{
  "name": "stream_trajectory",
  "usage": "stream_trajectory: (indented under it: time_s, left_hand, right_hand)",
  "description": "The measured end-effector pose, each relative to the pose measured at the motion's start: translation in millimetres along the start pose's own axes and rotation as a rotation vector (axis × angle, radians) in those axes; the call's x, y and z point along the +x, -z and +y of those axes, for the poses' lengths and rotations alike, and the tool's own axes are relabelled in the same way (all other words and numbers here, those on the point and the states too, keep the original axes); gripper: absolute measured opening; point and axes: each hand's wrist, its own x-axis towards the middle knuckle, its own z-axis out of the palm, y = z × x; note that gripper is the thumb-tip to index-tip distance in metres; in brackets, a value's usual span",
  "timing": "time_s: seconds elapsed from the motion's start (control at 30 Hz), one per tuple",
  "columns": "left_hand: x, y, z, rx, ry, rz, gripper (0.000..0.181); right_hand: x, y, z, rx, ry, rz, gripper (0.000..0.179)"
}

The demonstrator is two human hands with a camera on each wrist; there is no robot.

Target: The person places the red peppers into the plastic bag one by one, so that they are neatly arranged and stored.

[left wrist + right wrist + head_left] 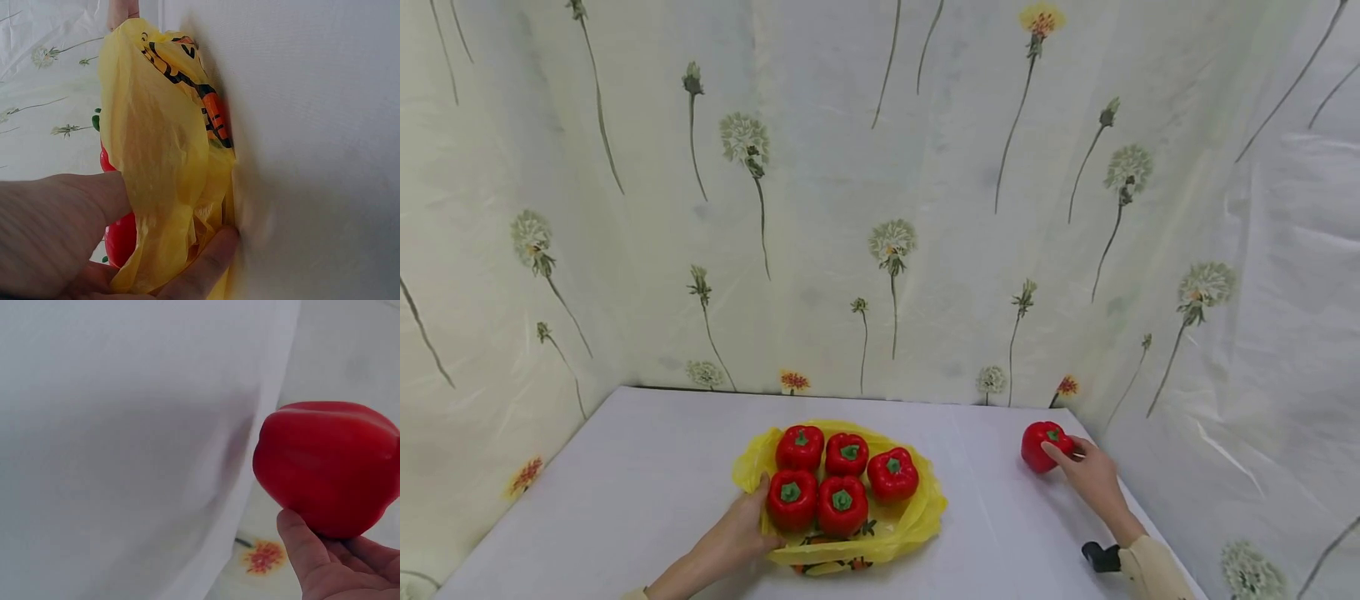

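Observation:
A yellow plastic bag [891,542] lies spread on the table with its mouth turned up and several red bell peppers [842,506] with green stems inside. My left hand [741,527] grips the bag's left side, thumb over the rim and fingers on the outside. Close up in the left wrist view, the bag wall [162,131] is creased between thumb and fingers. Over at the right, my right hand [1092,475] holds another red bell pepper [328,465] between thumb and fingers. In the right wrist view this pepper appears raised off the table.
White cloth covers the table [647,475]. A black object [1101,557] shows at the right wrist by the sleeve. Dandelion-printed curtains [820,208] hang behind the table and along both sides, with the right one close to my right hand.

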Motion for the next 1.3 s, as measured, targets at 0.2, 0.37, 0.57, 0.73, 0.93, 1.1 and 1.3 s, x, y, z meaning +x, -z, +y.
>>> stream_trajectory:
  time_s: [0.2, 0.37, 0.57, 0.73, 0.93, 1.1, 1.3]
  left_hand:
    - [0.4, 0.4, -0.5, -0.003, 0.002, 0.0, 0.103]
    - [0.4, 0.2, -0.6, -0.016, 0.007, -0.007, 0.102]
    - [0.7, 0.0, -1.6, -0.019, 0.004, -0.01, 0.103]
    - [-0.5, 0.3, -1.7, -0.018, -0.007, -0.002, 0.103]
    - [-1.5, 0.9, -0.7, -0.018, -0.02, 0.0, 0.102]
    - [-2.0, 1.4, 0.4, -0.018, -0.033, 0.004, 0.102]
    - [-1.3, 1.2, -0.2, 0.001, -0.029, 0.009, 0.102]
  right_hand:
    - [-8.2, -4, -22, 0.027, 0.049, -0.033, 0.091]
    - [-21.3, -4, -44, 0.061, 0.082, -0.115, 0.088]
    - [-38.4, -4, -66, 0.099, 0.154, -0.192, 0.081]
    - [-49.6, -7, -81, 0.14, 0.17, -0.22, 0.076]
    - [-62.1, -9, -98, 0.167, 0.194, -0.242, 0.077]
    - [-70.8, -13, -109, 0.176, 0.212, -0.237, 0.075]
    - [-84.8, -20, -123, 0.201, 0.222, -0.236, 0.073]
